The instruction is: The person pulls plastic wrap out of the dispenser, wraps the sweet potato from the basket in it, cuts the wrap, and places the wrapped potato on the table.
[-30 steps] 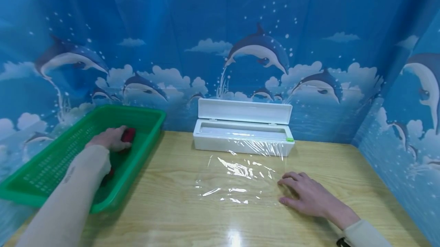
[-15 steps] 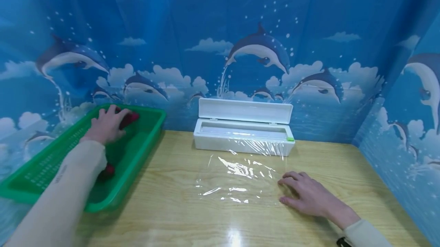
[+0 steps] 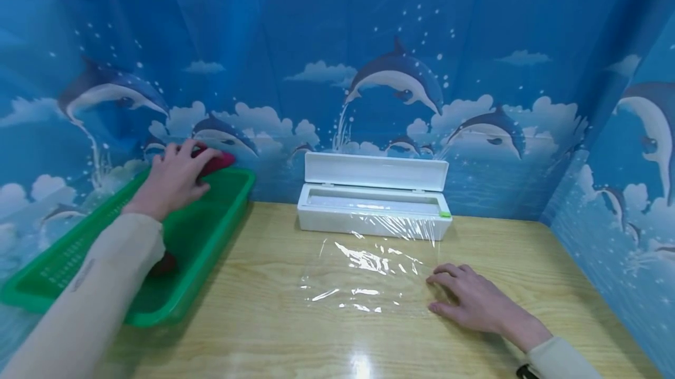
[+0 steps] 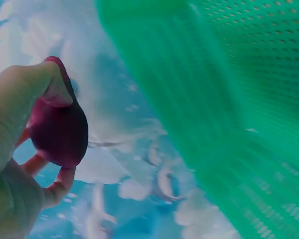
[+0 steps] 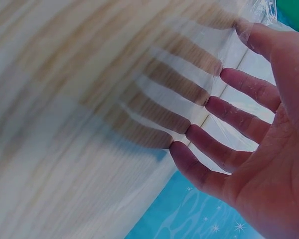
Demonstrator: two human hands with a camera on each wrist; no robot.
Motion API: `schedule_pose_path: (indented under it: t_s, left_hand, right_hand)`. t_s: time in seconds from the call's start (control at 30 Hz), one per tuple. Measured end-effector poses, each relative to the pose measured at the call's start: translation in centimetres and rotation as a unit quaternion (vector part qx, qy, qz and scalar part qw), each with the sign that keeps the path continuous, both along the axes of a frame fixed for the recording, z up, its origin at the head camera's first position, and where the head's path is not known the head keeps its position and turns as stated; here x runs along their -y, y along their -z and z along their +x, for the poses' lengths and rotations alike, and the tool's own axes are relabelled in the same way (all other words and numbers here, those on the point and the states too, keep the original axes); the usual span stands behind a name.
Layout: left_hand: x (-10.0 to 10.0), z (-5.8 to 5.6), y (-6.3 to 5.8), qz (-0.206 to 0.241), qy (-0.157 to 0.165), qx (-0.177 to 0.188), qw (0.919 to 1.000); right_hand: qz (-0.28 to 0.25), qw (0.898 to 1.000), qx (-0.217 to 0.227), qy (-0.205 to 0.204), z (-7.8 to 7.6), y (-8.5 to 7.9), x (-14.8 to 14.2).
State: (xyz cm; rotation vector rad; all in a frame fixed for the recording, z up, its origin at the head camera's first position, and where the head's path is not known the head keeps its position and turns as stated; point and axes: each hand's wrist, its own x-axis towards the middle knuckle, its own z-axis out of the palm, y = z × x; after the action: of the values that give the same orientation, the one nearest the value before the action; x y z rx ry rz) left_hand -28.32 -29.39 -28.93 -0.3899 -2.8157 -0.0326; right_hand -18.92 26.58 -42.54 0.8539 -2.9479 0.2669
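Observation:
My left hand (image 3: 174, 178) grips a reddish-purple, smooth, tapered sweet potato (image 3: 218, 162) above the far end of the green basket (image 3: 239, 191). In the left wrist view the thumb lies over the sweet potato (image 4: 62, 132) and fingers show behind it. A second dark red piece (image 3: 164, 265) lies inside the basket, partly hidden by the sleeve. My right hand (image 3: 469, 299), fingers spread and slightly bent, rests its fingertips at the right edge of a clear plastic wrap sheet (image 3: 364, 259). In the right wrist view the fingertips (image 5: 197, 134) touch the table.
A white cling film box (image 3: 369, 224) with its lid raised stands at the table's back; the wrap runs forward from it. A green slider (image 3: 445, 214) sits at its right end. Dolphin-printed curtains (image 3: 295, 45) border the wood-grain table (image 3: 274, 332).
My left hand has lifted the sweet potato from inside the basket to above its far rim. The right hand, wrap and box have stayed put.

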Motion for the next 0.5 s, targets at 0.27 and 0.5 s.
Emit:
schedule_pose_path:
  t_s: [0.27,0.5]
  left_hand:
    - [-4.1,1.6,-1.5,0.009,0.042,-0.018,0.9989]
    - [-7.3,3.3,-1.6,0.031,0.074,-0.023,0.9965]
  right_hand:
    - [0.002,1.000,-0.008,-0.002,-0.1,0.0,-0.2]
    - [0.002,1.000,0.001,-0.003,0.0,-0.2,-0.1]
